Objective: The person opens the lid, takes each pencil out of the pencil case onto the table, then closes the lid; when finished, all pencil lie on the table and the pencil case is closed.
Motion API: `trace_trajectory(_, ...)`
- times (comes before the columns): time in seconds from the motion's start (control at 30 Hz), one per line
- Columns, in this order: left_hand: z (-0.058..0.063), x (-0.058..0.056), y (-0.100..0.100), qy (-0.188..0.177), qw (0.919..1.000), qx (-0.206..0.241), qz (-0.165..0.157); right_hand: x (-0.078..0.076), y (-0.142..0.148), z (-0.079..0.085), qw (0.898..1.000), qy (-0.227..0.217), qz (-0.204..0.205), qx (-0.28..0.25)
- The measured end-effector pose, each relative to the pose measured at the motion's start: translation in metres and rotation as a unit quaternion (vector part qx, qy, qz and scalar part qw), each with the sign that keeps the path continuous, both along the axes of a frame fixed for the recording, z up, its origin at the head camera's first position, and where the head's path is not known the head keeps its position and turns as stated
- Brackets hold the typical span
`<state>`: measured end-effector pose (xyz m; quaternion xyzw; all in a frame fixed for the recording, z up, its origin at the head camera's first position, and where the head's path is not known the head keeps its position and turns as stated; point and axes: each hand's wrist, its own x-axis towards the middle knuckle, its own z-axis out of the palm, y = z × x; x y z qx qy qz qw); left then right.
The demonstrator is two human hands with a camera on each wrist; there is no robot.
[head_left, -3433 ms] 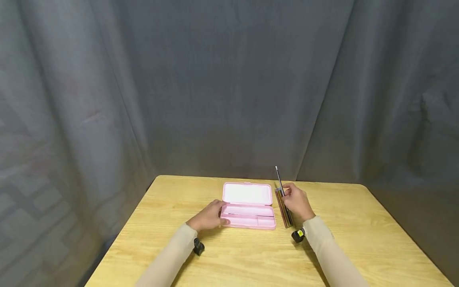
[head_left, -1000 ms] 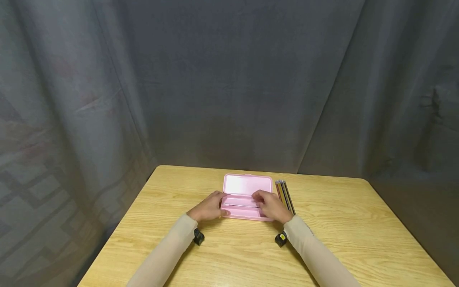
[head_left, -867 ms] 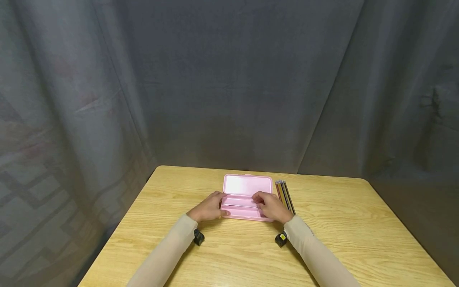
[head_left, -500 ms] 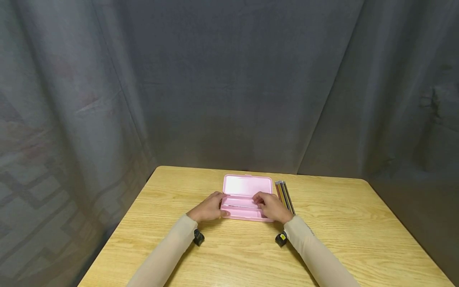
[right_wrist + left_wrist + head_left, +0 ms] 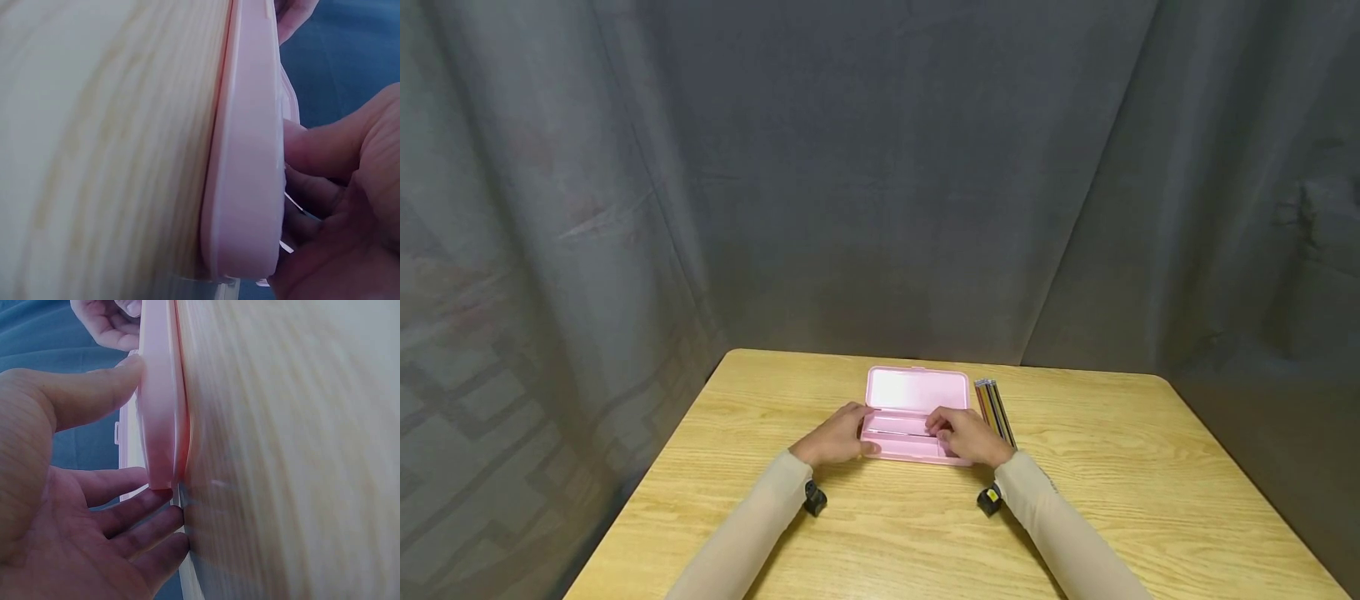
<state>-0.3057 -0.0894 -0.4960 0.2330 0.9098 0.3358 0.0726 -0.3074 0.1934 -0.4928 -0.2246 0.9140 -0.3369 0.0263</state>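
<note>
An opened pink pencil case (image 5: pixel 901 448) lies on the table, its lid (image 5: pixel 917 388) tipped back to the far side. My left hand (image 5: pixel 832 435) grips its left end, thumb (image 5: pixel 103 394) at the near wall and fingers around the end. My right hand (image 5: pixel 966 433) reaches over the right end, fingers curled down inside. They pinch a slim pencil (image 5: pixel 902 433) lying lengthwise in the case; the fingertips are partly hidden. In the right wrist view the case's near wall (image 5: pixel 250 156) covers what lies inside.
Several pencils (image 5: pixel 989 400) lie side by side just right of the case, partly behind my right hand. The wooden table (image 5: pixel 880 533) reaches a grey curtain (image 5: pixel 880 208) at the back. Each wrist wears a small black camera (image 5: pixel 815 497).
Earlier my right hand held a pencil upright over the bundle; it has since moved left into the case with it. In the last second it shifts only slightly. My left hand stays put.
</note>
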Motion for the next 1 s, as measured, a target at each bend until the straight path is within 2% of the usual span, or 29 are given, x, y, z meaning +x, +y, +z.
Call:
trace_trajectory(0.47,-0.0004,0.0021,-0.0009,-0.004,1.0,0.002,0.003,-0.0004,0.003,0.0026,0.998,-0.055,0.033,-0.005)
trace_trajectory(0.7,-0.002,0.0014,-0.0004,0.003,1.0,-0.008,0.004,-0.0013,0.0024,0.0008,0.998,-0.058,0.013,-0.024)
trace_trajectory(1.0,-0.0003,0.0003,-0.0004,-0.003,1.0,0.0,-0.001,-0.0013,0.0023,0.0006,0.998,-0.049,-0.001,-0.033)
